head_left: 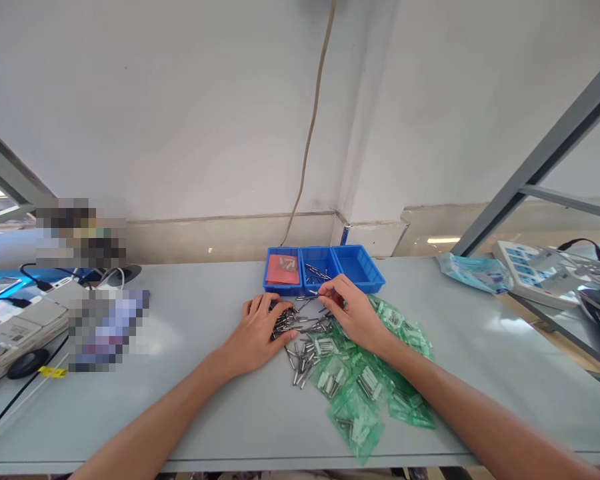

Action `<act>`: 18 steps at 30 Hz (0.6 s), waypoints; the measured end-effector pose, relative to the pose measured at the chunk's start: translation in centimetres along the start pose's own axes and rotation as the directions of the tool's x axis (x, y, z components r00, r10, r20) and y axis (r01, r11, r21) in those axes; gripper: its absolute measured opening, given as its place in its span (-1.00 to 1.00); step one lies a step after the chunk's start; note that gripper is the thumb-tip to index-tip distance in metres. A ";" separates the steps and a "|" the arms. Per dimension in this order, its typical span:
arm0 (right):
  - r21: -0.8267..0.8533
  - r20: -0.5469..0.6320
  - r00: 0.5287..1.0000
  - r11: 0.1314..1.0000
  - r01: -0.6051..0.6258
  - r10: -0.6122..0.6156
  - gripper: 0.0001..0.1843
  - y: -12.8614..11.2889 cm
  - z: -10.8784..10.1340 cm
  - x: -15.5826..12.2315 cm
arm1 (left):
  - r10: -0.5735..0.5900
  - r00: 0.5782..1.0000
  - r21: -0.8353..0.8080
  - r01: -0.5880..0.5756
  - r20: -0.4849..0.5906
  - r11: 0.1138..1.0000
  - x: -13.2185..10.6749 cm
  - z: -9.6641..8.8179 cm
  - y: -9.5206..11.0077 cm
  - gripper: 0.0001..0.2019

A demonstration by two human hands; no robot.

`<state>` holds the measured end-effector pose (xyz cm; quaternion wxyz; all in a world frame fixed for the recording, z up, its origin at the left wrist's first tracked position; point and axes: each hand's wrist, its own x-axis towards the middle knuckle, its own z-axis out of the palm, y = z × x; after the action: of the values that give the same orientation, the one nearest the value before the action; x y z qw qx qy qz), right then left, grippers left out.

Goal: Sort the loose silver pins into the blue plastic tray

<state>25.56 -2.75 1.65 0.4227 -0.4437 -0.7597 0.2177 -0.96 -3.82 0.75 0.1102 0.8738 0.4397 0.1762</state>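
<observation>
A pile of short, thin metal pins (304,360) is spread on the table in front of me. My left hand (255,337) rests at the pile's left side, thumb and fingers apart, with its fingertips among the pins. Above the pile's far edge, my right hand (354,313) pinches one slim metal pin (314,292) between thumb and fingertips. Just beyond stand joined blue bins: the left bin (283,291) holds a red packet (281,270), and the middle bin (319,253) holds several pins. The right bin (357,267) shows its bare blue inside.
Green plastic bags (355,420) with metal parts and white pieces lie under and beside my right forearm. A blue-white packet (475,272) and a white tray (535,277) sit at the right. Devices and cables (35,310) crowd the left. A wall (230,133) closes the back.
</observation>
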 end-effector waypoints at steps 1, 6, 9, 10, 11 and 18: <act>-0.001 -0.003 1.000 1.000 0.001 -0.001 -0.91 0.0 0.0 0.0 | 0.003 1.000 -0.005 -0.003 -0.004 1.000 0.0 0.0 0.0 -0.53; 0.012 -0.014 1.000 1.000 0.013 -0.013 -0.84 0.3 0.0 0.1 | 0.024 1.000 -0.014 -0.024 -0.004 1.000 0.1 -0.1 0.0 -0.61; 0.065 -0.017 1.000 0.998 0.000 0.001 -0.76 0.5 0.0 0.2 | 0.029 1.000 -0.012 -0.029 0.001 1.000 0.1 0.0 -0.1 -0.60; 0.086 -0.016 1.000 0.996 -0.014 0.016 -0.75 0.5 0.0 0.2 | 0.029 1.000 -0.009 -0.029 0.000 1.000 0.1 0.0 -0.1 -0.58; 0.104 -0.013 0.999 0.994 -0.033 0.035 -0.74 0.6 0.0 0.2 | 0.030 1.000 -0.005 -0.030 -0.002 1.000 0.1 0.1 -0.2 -0.57; 0.146 0.010 0.994 0.984 -0.106 0.106 -0.72 0.7 0.1 0.1 | 0.027 1.000 -0.012 -0.027 -0.016 1.000 0.0 0.2 -0.3 -0.58</act>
<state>25.78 -2.30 1.19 0.4411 -0.4509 -0.7174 0.2957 -1.09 -3.62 0.44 0.1096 0.8776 0.4275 0.1872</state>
